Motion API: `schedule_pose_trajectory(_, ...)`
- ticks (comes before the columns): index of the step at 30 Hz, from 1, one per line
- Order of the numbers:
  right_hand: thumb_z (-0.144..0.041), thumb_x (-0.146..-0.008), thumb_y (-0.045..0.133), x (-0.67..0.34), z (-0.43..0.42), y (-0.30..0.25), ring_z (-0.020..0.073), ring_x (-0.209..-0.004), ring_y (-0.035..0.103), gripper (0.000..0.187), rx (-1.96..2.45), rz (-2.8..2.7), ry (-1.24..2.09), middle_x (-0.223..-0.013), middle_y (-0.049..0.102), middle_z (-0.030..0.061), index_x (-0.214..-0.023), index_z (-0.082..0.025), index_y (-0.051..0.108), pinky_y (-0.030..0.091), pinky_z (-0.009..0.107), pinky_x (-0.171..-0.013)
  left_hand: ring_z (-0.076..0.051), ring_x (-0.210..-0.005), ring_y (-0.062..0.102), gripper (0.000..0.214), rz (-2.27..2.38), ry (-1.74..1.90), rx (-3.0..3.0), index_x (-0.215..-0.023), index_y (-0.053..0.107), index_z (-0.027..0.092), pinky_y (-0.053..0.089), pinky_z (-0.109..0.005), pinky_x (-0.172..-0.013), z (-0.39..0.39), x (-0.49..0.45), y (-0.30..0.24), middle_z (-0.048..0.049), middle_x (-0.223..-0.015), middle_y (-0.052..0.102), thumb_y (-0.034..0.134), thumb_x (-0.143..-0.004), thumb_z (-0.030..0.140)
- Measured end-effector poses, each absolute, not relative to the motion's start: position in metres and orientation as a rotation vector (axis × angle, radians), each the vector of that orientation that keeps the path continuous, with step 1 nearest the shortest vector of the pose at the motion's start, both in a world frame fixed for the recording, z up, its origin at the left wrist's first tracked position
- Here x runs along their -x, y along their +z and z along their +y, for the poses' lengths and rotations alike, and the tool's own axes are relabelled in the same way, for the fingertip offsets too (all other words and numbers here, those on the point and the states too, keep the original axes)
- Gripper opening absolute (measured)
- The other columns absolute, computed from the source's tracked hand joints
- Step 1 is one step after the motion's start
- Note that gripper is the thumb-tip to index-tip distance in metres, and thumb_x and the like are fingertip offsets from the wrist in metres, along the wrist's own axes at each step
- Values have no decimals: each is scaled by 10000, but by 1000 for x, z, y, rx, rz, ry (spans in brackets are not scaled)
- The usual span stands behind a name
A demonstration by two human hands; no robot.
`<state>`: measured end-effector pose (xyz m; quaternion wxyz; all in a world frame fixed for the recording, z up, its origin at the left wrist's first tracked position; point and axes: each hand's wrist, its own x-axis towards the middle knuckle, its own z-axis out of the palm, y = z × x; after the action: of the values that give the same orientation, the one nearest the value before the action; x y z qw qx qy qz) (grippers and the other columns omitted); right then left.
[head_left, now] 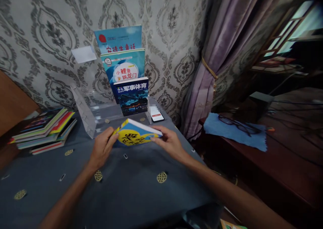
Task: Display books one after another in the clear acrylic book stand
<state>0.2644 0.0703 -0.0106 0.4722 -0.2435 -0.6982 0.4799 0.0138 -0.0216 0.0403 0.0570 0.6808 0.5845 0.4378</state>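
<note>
A yellow and blue book (135,134) is held between both hands above the grey tablecloth (131,188). My left hand (102,148) grips its left edge with curled fingers. My right hand (168,142) pinches its right edge. Just behind the book stands a clear acrylic tiered stand (93,116) with three books upright in its tiers: a dark blue one (131,96) in front, a teal one (123,67) behind it, and a light blue one (118,38) at the back.
A stack of several colourful books (44,129) lies at the left of the table. A phone (156,115) lies beside the stand. To the right, a dark wooden desk carries a blue cloth (234,133) with glasses (238,124). Purple curtain (214,54) hangs behind.
</note>
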Motion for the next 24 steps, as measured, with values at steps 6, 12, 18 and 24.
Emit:
schedule_pose_trajectory(6, -456, -819, 711, -240, 83, 22, 112, -554, 559, 455, 613, -1594, 1379, -676, 641, -16, -1186, -199, 632, 467, 233, -501, -141, -659, 577, 383, 1523, 1418, -1300, -1034, 601, 206, 461, -232, -577, -24, -22, 33, 9, -786, 635, 580, -875, 554)
schedule_pose_trajectory(12, -485, -762, 725, -207, 110, -19, 81, -492, 464, 400, 736, -1634, 1636, -625, 591, -33, -1003, -173, 659, 347, 199, -456, -171, -619, 650, 785, 1472, 1304, -877, -1345, 434, 227, 523, -267, -538, -30, -11, -26, -21, -865, 710, 723, -715, 596)
schedule_pose_trajectory(18, -459, -825, 614, -183, 133, -50, 92, -462, 443, 359, 920, -1890, 1492, -587, 559, -41, -998, -149, 664, 338, 211, -459, -191, -493, 605, 614, 1816, 869, -1264, -1280, 492, 173, 460, -272, -439, -33, 15, -36, 12, -640, 638, 560, -838, 594)
schedule_pose_trajectory(24, -235, -791, 680, -181, 135, -51, 156, -640, 561, 200, 1052, -2030, 1197, -648, 587, -16, -971, -150, 697, 410, 262, -622, -263, -916, 675, 253, 2349, 483, -1918, -1094, 625, 207, 518, -366, -773, -34, 21, -28, -83, -941, 711, 450, -963, 334)
